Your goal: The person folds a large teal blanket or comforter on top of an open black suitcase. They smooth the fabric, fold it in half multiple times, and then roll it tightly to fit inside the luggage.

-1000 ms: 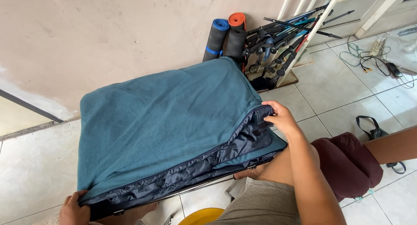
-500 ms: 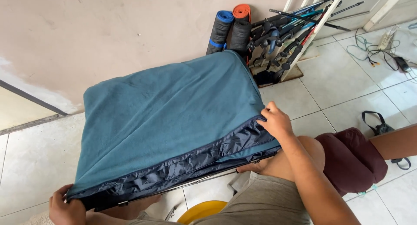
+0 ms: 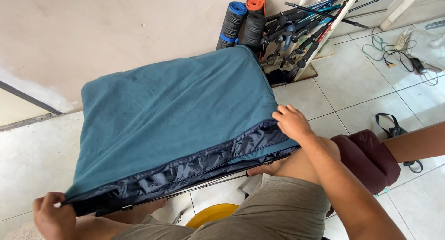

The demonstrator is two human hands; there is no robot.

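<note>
A folded teal sleeping bag [image 3: 171,115] with a dark navy lining along its near edge lies spread over my lap and the tiled floor. My left hand [image 3: 53,214] pinches its near left corner at the bottom left of the view. At the near right corner, my right hand [image 3: 292,121] grips the teal edge with fingers curled over it. My knees and grey shorts [image 3: 273,212] sit under the bag's near side.
Rolled foam mats [image 3: 241,22] and a rack of trekking poles [image 3: 306,31] stand against the wall behind. A maroon stuff sack [image 3: 368,159] lies at right with a black strap [image 3: 394,128]. A yellow bowl [image 3: 211,214] sits below my legs. Cables [image 3: 403,47] lie far right.
The bag has been drawn flatter and closer toward me. My left hand shifted slightly along the near left corner; my right hand stayed on the right corner.
</note>
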